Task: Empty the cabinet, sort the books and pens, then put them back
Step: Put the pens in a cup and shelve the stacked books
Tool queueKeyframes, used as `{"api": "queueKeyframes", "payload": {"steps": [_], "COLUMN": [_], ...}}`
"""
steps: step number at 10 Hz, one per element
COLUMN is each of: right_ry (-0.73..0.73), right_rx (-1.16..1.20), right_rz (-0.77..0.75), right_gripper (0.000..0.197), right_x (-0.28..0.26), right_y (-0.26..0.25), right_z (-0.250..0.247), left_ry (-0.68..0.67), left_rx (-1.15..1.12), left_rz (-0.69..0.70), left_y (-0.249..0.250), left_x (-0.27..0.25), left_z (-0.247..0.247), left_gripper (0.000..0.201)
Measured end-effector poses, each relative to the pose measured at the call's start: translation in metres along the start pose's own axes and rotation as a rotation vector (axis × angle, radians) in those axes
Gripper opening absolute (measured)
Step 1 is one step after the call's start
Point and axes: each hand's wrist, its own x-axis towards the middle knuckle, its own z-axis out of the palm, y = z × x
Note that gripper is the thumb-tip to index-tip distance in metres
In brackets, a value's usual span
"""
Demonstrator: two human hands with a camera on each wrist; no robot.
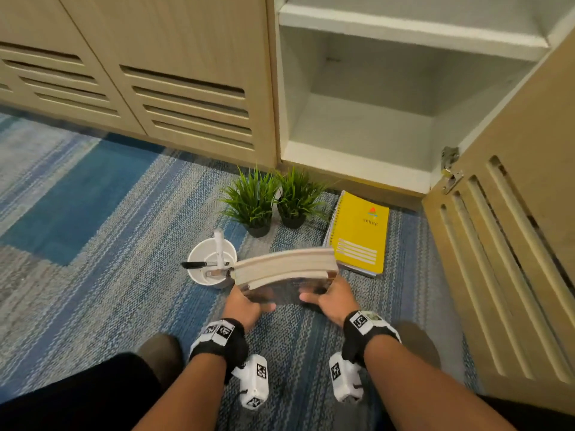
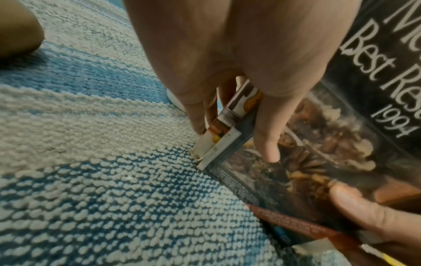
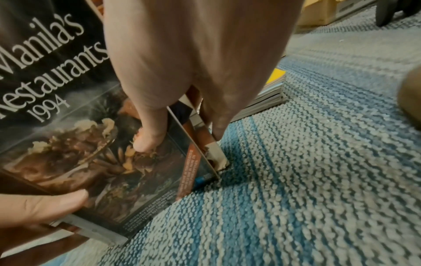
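Note:
A stack of books [image 1: 284, 265] stands on its lower edge on the carpet, page edges up. The front one has a dark cover [image 2: 318, 162] [image 3: 68, 144] that reads "Manila's Best Restaurants 1994". My left hand [image 1: 245, 306] [image 2: 232, 136] grips the stack's left end, thumb on the cover and fingers behind. At the right end my right hand [image 1: 329, 301] [image 3: 182, 136] holds it the same way. A yellow spiral notebook [image 1: 357, 234] [image 3: 275, 75] lies on a few thin booklets to the right. A white bowl [image 1: 194, 253] to the left holds a black marker [image 1: 199, 264] and a white marker [image 1: 219, 247].
The open cabinet [image 1: 357, 126] ahead shows bare white shelves, and its slatted door [image 1: 513, 244] swings out at the right. Two small potted plants [image 1: 252, 203] [image 1: 295, 197] stand on the blue and grey carpet [image 1: 109, 275] before it. Closed slatted doors [image 1: 186, 98] run to the left.

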Motion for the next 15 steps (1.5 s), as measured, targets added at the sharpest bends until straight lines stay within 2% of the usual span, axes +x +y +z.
{"api": "queueKeyframes", "payload": {"steps": [1,2,3,4,5,6,7,8,9,10,12,13,14,15], "right_ry": [0.029,0.070,0.093,0.152,0.205,0.264,0.296,0.352,0.395,0.468,0.490,0.457,0.389,0.394], "right_rx": [-0.064,-0.119,-0.154,-0.137,-0.021,0.042,0.057,0.035,-0.021,0.004,0.024,0.006,-0.063,-0.144], "right_rz": [-0.005,-0.013,-0.048,-0.124,-0.184,-0.332,-0.403,-0.462,-0.449,-0.373,-0.163,-0.037,-0.006,-0.029], "right_gripper": [0.054,0.050,0.058,0.056,0.039,0.045,0.051,0.060,0.052,0.044,0.021,0.038,0.043,0.025], "right_x": [-0.008,-0.015,-0.025,-0.035,-0.045,-0.054,-0.052,-0.044,-0.036,-0.030,-0.001,0.024,0.052,0.053], "right_y": [-0.012,-0.025,-0.043,-0.076,-0.138,-0.207,-0.273,-0.336,-0.382,-0.412,-0.432,-0.429,-0.424,-0.432], "right_z": [0.000,-0.006,-0.020,-0.050,-0.091,-0.137,-0.182,-0.227,-0.271,-0.306,-0.348,-0.348,-0.359,-0.369], "left_ry": [0.018,0.010,-0.004,-0.066,-0.082,-0.077,-0.106,-0.143,-0.146,-0.164,-0.178,-0.220,-0.149,-0.090], "left_rx": [0.034,0.035,0.074,0.147,0.185,0.238,0.236,0.195,0.204,0.219,0.333,0.437,0.432,0.422], "left_rz": [-0.007,-0.002,0.014,0.118,0.302,0.427,0.494,0.513,0.547,0.543,0.396,0.322,0.348,0.406], "left_y": [-0.004,0.000,0.018,0.070,0.148,0.234,0.322,0.398,0.456,0.498,0.543,0.548,0.548,0.553], "left_x": [0.003,0.001,-0.003,-0.011,-0.019,-0.020,-0.020,-0.015,-0.005,0.007,0.045,0.054,0.064,0.073], "left_z": [0.000,0.001,0.003,0.010,0.013,0.015,0.025,0.044,0.072,0.103,0.155,0.170,0.179,0.179], "left_gripper": [0.049,0.059,0.063,0.054,0.054,0.064,0.068,0.062,0.051,0.023,0.044,0.029,0.042,0.047]}}
